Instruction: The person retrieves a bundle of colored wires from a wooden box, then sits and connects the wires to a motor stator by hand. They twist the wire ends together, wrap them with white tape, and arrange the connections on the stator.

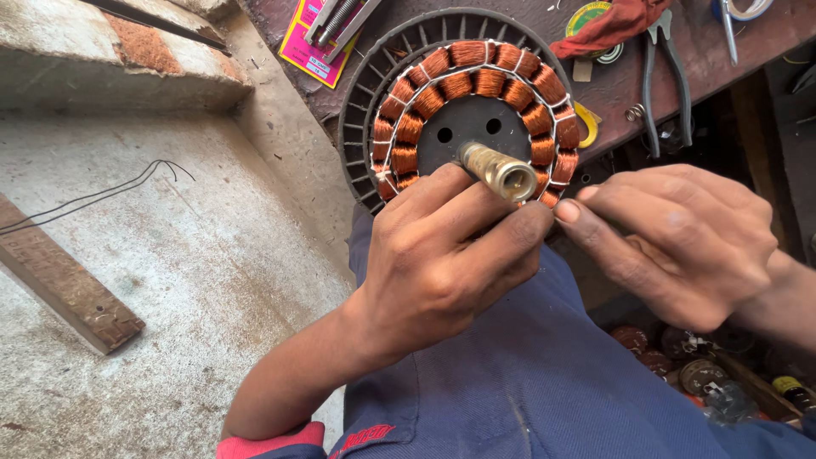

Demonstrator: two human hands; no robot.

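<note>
Your left hand grips the stator: orange copper coils in two rings, brass shaft at ctr. Right hand fingertips pinched together at its edge.

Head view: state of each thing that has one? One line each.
Stator: copper coils wound, tilted on its edge against the bench.
Brass shaft: sticking out of the hub, bare.
Left hand: fingers on the stator's lower edge.
Right hand: pinched at the stator's rim; what is in the grip is too small to tell.
Pliers: lying on the bench, untouched.
Black wire: loose on the concrete floor.
</note>
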